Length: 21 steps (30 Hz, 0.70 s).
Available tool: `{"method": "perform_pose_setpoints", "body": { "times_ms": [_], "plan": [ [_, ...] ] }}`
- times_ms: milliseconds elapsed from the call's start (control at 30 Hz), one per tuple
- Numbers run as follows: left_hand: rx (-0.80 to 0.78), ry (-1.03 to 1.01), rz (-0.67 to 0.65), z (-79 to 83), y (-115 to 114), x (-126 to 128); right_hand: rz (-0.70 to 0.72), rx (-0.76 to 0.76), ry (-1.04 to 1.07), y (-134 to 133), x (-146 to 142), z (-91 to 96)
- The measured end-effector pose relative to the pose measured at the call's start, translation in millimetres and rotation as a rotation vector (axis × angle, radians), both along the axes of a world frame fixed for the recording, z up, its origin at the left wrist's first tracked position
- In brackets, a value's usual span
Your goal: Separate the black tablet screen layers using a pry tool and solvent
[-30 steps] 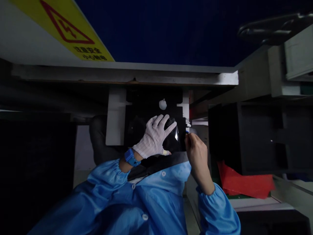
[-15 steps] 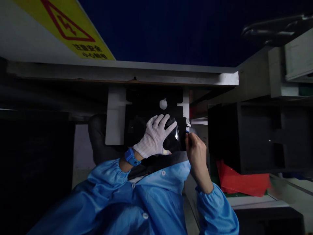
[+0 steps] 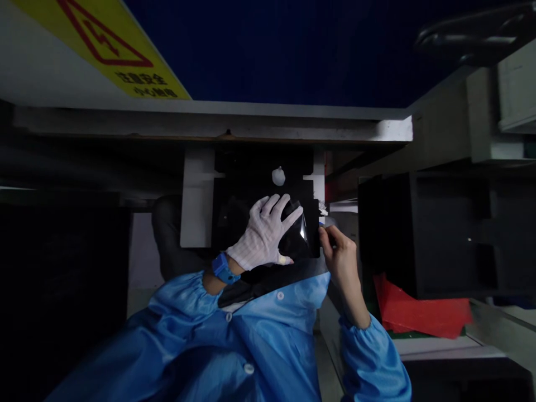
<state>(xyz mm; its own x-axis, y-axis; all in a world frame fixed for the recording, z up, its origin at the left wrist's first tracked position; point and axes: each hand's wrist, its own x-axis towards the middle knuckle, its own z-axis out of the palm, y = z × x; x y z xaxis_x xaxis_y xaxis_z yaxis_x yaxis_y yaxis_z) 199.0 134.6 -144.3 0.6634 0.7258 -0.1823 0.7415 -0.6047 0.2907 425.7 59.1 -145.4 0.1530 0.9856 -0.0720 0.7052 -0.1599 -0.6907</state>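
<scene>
My left hand [image 3: 264, 234], in a white glove with a blue wrist strap, lies with fingers spread flat on a glossy black panel [image 3: 298, 241] wrapped in clear film. My bare right hand [image 3: 337, 249] is pinched at the panel's right edge, where a small blue tab [image 3: 321, 224] shows by the fingertips. The panel sits in a dark fixture between two white brackets [image 3: 196, 198]. A small white round knob [image 3: 278, 176] is just beyond my left fingers. Blue coat sleeves cover both arms.
A white bench edge [image 3: 209, 129] runs across above the fixture, with a yellow warning label [image 3: 104, 47] at upper left. A black foam tray [image 3: 444, 234] stands to the right, with a red sheet [image 3: 422, 312] under it. Dark space fills the left.
My right hand has shifted slightly down and right along the panel's right edge. The left hand has stayed flat on the panel.
</scene>
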Motion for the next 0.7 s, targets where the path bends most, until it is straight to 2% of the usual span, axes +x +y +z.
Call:
{"method": "perform_pose_setpoints", "body": {
  "times_ms": [133,433,700],
  "plan": [
    [-0.007,0.0,0.0,0.4,0.8,-0.2,0.004,0.006,-0.03,-0.5,-1.1,-0.6],
    [-0.061,0.036,0.003,7.0,3.8,2.3,-0.051,0.029,-0.247,-8.2,-21.7,-2.8],
    [-0.043,0.028,-0.006,5.7,2.0,1.0,-0.06,0.07,-0.301,-8.6,-21.1,-7.9]
  ]
}}
